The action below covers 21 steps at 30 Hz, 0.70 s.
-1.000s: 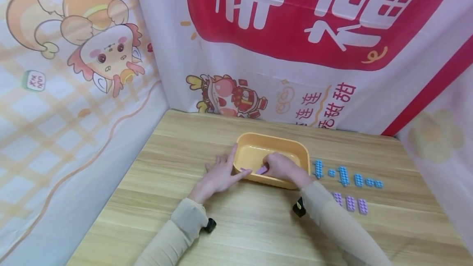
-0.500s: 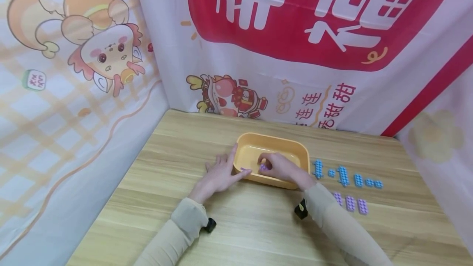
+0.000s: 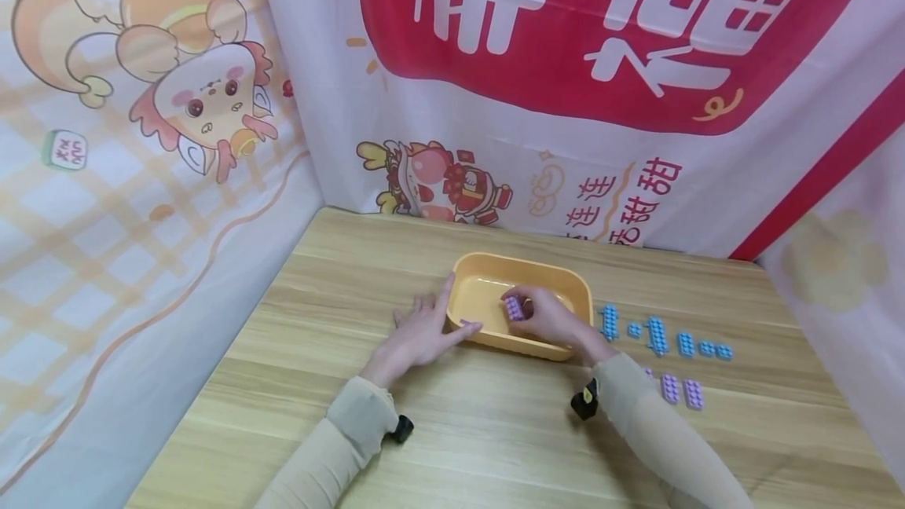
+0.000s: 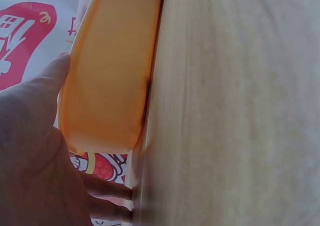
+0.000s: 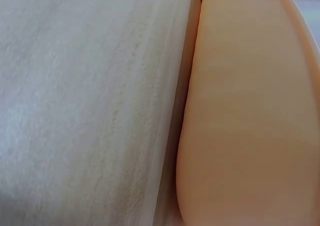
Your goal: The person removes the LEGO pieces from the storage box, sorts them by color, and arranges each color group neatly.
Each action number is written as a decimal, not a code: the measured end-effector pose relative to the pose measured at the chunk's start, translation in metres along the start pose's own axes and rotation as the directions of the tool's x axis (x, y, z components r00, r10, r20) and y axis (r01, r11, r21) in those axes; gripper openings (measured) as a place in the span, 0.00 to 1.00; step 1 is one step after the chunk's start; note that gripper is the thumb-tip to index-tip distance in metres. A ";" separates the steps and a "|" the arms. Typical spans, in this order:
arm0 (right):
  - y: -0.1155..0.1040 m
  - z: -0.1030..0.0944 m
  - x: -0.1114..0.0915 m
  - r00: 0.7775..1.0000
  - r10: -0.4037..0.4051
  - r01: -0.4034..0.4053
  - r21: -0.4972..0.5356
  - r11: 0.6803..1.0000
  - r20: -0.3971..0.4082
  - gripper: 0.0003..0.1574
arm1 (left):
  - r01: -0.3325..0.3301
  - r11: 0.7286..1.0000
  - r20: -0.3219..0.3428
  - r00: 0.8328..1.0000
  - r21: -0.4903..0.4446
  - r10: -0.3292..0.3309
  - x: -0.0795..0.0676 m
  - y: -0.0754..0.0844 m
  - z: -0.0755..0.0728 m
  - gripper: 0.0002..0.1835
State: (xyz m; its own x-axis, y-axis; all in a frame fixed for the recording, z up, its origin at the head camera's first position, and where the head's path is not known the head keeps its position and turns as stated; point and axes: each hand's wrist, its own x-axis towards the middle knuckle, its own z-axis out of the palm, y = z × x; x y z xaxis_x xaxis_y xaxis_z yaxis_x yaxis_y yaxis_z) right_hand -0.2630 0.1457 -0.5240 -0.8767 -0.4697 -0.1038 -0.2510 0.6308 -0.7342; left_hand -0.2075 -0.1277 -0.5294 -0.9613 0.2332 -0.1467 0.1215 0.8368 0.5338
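Observation:
My right hand (image 3: 546, 316) reaches into a yellow-orange plastic bin (image 3: 475, 264) and pinches a purple building block (image 3: 514, 308), its studs facing up. My left hand (image 3: 419, 338) lies against the bin's left end with fingers spread and straight. Its thumb reaches over the front rim and its index finger touches the left rim. Beside that thumb, inside the bin, a bit of another purple piece (image 3: 467, 324) shows. In the left wrist view, the left hand (image 4: 35, 131) touches the bin's rim. The right wrist view holds only the bin's outer wall (image 5: 250, 110) and the tabletop; the right hand is out of it.
To the bin's right, a row of several blue blocks (image 3: 657, 336) lies on the wooden table (image 3: 467, 430). Purple blocks (image 3: 670, 389) lie in front of them, partly covered by the right sleeve (image 3: 636, 399). Printed cloth walls (image 3: 438, 124) stand behind and beside the table.
My right hand has lifted slightly and shifted right, bringing the purple block up and turning its studs into view. My left hand stays where it was on the bin.

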 end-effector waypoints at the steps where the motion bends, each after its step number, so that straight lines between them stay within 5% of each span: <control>1: 0.000 -0.001 0.000 1.000 -0.002 0.002 0.003 1.000 -0.005 0.32 | 0.002 1.000 0.002 1.000 -0.001 -0.002 0.000 0.000 0.000 0.63; 21: -0.004 -0.005 -0.006 0.996 0.005 -0.006 -0.014 1.000 -0.086 0.28 | 0.013 1.000 0.009 1.000 -0.011 -0.013 0.000 0.000 0.000 0.63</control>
State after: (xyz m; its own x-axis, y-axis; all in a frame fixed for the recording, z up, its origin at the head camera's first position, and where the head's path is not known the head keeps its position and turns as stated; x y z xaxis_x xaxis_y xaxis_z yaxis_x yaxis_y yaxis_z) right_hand -0.2590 0.1486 -0.5167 -0.9099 -0.4119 -0.0498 -0.2512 0.6426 -0.7239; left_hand -0.2081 -0.1279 -0.5291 -0.9605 0.2268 -0.1610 0.1062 0.8340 0.5414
